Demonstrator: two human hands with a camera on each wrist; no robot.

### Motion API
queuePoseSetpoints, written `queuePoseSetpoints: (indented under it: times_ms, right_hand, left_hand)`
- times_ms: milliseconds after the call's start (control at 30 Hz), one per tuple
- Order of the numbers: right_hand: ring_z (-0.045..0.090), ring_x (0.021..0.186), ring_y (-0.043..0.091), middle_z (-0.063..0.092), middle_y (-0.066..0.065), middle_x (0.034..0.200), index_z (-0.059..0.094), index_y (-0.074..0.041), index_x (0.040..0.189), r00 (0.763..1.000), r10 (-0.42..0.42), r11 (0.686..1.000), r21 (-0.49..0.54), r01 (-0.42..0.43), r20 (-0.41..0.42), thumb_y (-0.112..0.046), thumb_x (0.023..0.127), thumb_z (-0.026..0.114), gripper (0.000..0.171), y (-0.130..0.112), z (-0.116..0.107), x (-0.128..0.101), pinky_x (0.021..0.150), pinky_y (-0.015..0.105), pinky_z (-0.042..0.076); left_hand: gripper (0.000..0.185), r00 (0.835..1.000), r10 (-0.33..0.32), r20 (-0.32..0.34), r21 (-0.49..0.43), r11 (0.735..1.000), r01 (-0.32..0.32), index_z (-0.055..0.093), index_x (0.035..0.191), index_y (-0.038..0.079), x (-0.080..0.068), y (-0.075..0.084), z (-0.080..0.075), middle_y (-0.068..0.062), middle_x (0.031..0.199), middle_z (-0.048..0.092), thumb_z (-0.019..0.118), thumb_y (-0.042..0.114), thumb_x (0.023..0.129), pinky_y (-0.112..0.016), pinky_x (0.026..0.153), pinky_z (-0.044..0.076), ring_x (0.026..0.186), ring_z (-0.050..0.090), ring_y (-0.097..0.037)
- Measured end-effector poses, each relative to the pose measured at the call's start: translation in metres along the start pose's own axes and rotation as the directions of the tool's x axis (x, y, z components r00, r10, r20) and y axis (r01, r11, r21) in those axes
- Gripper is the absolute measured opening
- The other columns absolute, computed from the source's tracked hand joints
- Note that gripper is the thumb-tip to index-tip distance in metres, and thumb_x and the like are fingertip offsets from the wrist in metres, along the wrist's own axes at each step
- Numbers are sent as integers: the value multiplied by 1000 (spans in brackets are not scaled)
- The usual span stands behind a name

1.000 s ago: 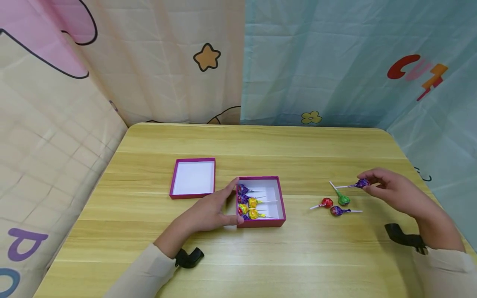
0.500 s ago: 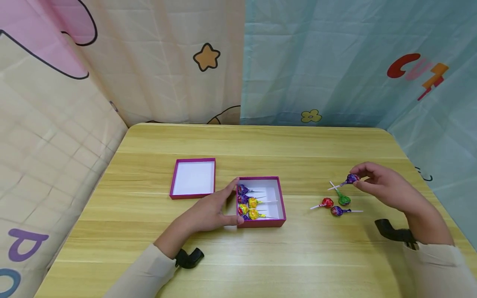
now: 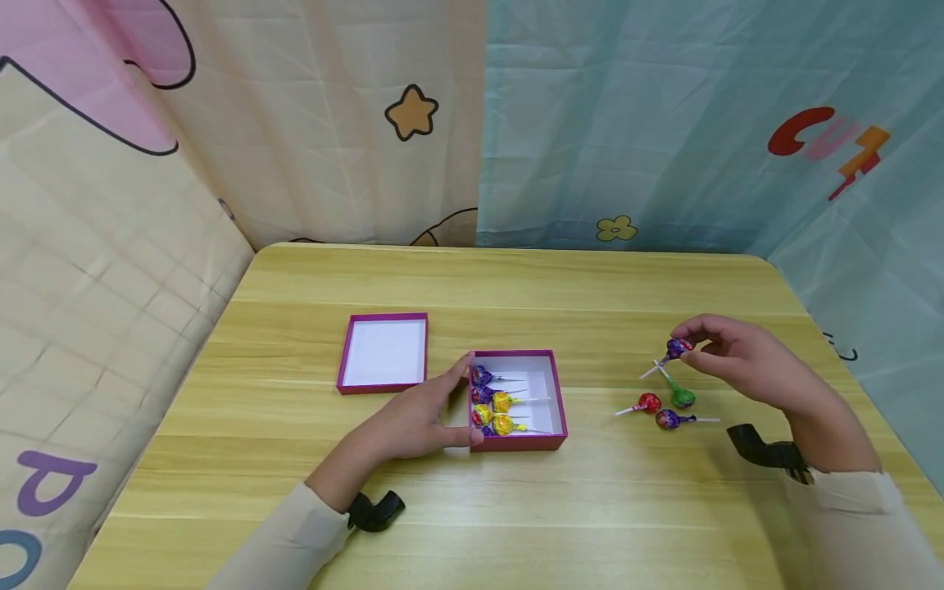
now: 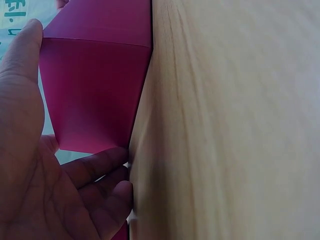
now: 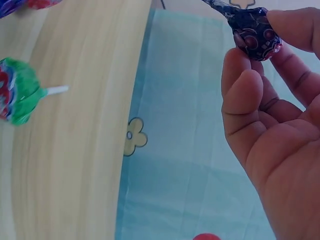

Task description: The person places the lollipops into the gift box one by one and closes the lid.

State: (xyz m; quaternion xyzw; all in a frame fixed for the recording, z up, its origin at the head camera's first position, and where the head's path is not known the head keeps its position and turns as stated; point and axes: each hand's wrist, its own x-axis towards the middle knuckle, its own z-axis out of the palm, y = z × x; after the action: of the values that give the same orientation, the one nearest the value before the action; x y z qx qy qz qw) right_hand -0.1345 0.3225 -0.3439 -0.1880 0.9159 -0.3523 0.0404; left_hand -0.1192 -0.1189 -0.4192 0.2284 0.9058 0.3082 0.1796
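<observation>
the left hand (image 3: 416, 418) holds the open magenta box (image 3: 519, 443) at its left side, forefinger at the far corner and thumb at the near one; in the left wrist view its other fingers are bent loosely beside the box, low by the worktop (image 3: 221, 410). inside the white-lined box, purple lollipops (image 3: 482, 376) and yellow lollipops (image 3: 503, 401) lie with their heads toward the left wall and their sticks pointing right. a shallow magenta lid (image 3: 385, 352) lies to the left of the box, its white inside facing up, near the left hand.

well to the right, the right hand (image 3: 752, 365) pinches a dark purple lollipop (image 3: 677, 349) by its wrapped head between thumb and fingertips, raised above the worktop. the stick points down to the left and, from the head view, crosses that of the green lollipop (image 3: 682, 397). just nearer the person lie a red lollipop (image 3: 649, 401), its stick to the left, and another purple lollipop (image 3: 667, 419), its stick to the right.

pale sleeves (image 3: 291, 537) cover both forearms, and a patterned curtain (image 3: 546, 123) hangs behind the worktop.
</observation>
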Motion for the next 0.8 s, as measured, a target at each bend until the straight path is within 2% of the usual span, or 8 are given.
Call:
queuePoseSetpoints:
  times_ms: [200, 367, 500, 633, 800]
  right_hand:
    - [64, 81, 14, 65, 5, 101, 63, -7, 109, 999, -37, 999, -14, 37, 31, -6, 96, 66, 14, -14, -1, 9, 69, 23, 53]
    - [66, 84, 16, 65, 2, 98, 63, -10, 105, 992, -103, 994, -27, 105, 78, -2, 94, 67, 13, -27, -1, 19, 70, 23, 54]
    - [66, 87, 14, 66, 2, 98, 64, -11, 106, 985, -111, 993, -25, 115, 129, -4, 94, 68, 15, -40, 0, 28, 69, 25, 54]
    - [64, 85, 13, 66, -2, 96, 63, -15, 106, 973, -133, 988, -55, 146, 187, -6, 94, 69, 16, -52, 4, 39, 68, 28, 53]
    - [60, 83, 10, 64, -8, 98, 65, -21, 107, 946, -190, 971, -93, 221, 262, -9, 95, 68, 17, -66, 8, 54, 66, 29, 52]
  left_hand:
    - [108, 1000, 0, 2, -4, 1000, 0, -1, 157, 44, 0, -1, 0, 6, 161, 25, 69, 69, 79, -45, 114, 30, 146, 28, -18]
    - [107, 1000, 10, -2, 2, 1000, -10, -1, 157, 43, 0, -1, 0, 4, 161, 26, 69, 69, 79, -44, 114, 30, 145, 29, -19]
    - [108, 1000, 10, -3, 3, 1000, -10, -1, 157, 43, 0, -1, 1, 4, 161, 26, 69, 70, 79, -44, 114, 30, 145, 29, -19]
    - [108, 1000, 11, -2, 4, 1000, -11, 0, 158, 42, 1, -2, 1, 5, 161, 26, 68, 71, 78, -44, 114, 30, 145, 29, -19]
    - [109, 1000, 12, 2, 4, 1000, -12, 0, 158, 41, 1, -1, 0, 6, 161, 26, 68, 72, 78, -42, 114, 30, 145, 29, -17]
